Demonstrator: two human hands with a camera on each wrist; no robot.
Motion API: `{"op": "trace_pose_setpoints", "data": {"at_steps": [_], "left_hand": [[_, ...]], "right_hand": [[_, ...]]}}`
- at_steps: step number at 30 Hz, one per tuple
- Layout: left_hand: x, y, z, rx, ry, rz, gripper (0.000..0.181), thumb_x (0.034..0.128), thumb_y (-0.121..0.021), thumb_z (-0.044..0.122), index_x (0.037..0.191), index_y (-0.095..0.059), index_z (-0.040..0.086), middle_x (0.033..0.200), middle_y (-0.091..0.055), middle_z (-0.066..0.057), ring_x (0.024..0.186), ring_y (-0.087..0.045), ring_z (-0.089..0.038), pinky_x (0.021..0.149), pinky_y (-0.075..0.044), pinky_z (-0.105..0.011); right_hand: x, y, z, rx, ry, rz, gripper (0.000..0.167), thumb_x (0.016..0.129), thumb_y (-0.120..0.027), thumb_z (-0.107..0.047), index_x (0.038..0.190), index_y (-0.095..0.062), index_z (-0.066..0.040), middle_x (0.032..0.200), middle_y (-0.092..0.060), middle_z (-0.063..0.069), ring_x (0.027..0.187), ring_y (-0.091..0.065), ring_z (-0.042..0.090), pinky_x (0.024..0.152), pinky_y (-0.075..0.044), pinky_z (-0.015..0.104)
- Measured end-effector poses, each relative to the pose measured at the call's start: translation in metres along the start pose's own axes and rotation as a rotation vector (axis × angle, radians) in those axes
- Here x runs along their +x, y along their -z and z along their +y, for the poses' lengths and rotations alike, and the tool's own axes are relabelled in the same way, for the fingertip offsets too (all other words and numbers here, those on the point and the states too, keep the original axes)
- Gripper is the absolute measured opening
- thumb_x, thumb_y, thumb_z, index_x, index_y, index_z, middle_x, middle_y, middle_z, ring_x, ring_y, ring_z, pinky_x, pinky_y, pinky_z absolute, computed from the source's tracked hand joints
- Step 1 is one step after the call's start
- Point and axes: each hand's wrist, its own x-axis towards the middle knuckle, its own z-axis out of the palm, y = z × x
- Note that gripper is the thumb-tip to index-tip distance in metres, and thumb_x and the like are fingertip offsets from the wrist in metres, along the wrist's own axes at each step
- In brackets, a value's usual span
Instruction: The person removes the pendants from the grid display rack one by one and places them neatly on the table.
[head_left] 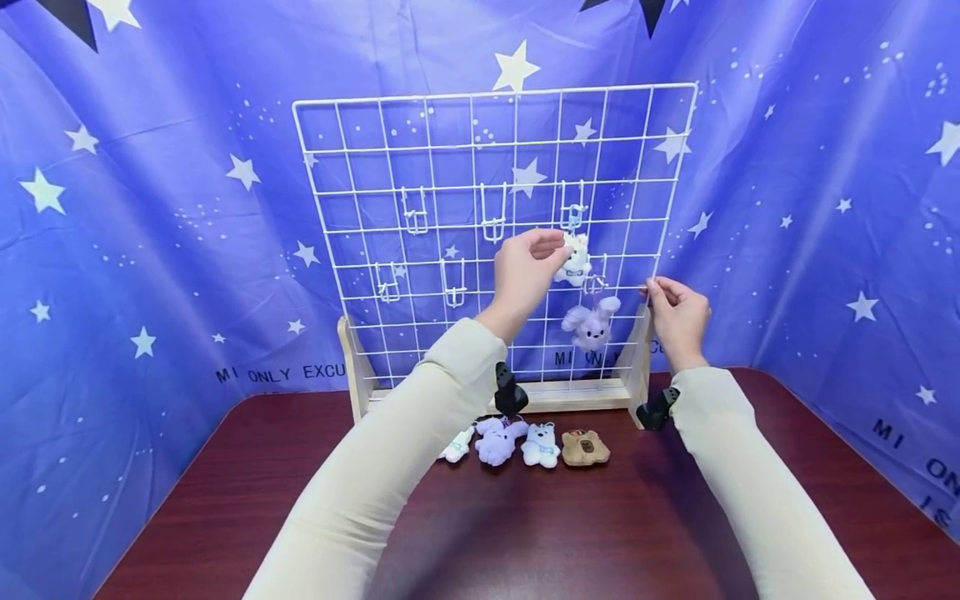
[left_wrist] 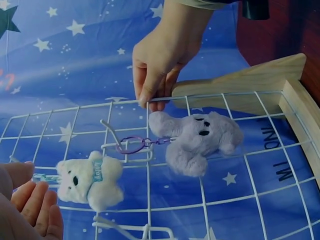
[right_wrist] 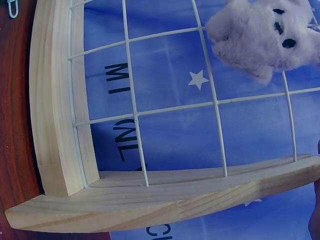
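A small white bear plush keychain (head_left: pixel 576 260) hangs by its light blue clasp from the upper right hook (head_left: pixel 573 215) of a white wire grid (head_left: pixel 495 97). Beside the bear is my left hand (head_left: pixel 527 271), its fingers loosely bent; in the left wrist view a small gap shows between the fingertips and the bear (left_wrist: pixel 92 180). My right hand (head_left: pixel 681 317) pinches the grid's right edge wire between thumb and fingers. Below the bear, a purple long-eared plush keychain (head_left: pixel 591 325) hangs from a lower hook by a purple ring (left_wrist: pixel 131 145).
On the dark red table (head_left: pixel 600 533) lie a purple plush (head_left: pixel 498 442), a white bear plush (head_left: pixel 541 445), a brown plush (head_left: pixel 586 448) and a white plush (head_left: pixel 456 446) partly behind my left sleeve. Other hooks (head_left: pixel 492 225) hold nothing. A wooden stand (head_left: pixel 637 375) supports the grid.
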Motion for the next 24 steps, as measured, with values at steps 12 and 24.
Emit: {"op": "trace_pose_setpoints", "data": {"at_steps": [12,24], "left_hand": [[0.022,-0.021,0.006,0.107,-0.013,0.153,0.024,0.0845,-0.071,0.014,0.107,-0.069,0.005,0.101,-0.072,-0.005,0.091,-0.067,-0.015,0.076,-0.049,-0.017],[0.034,-0.028,0.009,0.178,0.054,0.205,0.020,0.0835,-0.072,0.019,0.101,-0.072,0.011,0.091,-0.073,0.002,0.082,-0.066,-0.009,0.077,-0.046,-0.017]], "right_hand": [[0.001,-0.002,0.002,0.027,-0.009,-0.004,0.026,0.089,-0.065,-0.016,0.104,-0.070,0.004,0.066,-0.060,-0.026,0.066,-0.058,-0.010,0.060,-0.042,0.010],[0.001,-0.002,0.002,0.038,-0.005,-0.009,0.027,0.089,-0.065,-0.018,0.105,-0.069,0.005,0.067,-0.061,-0.026,0.066,-0.059,-0.011,0.060,-0.043,0.009]]}}
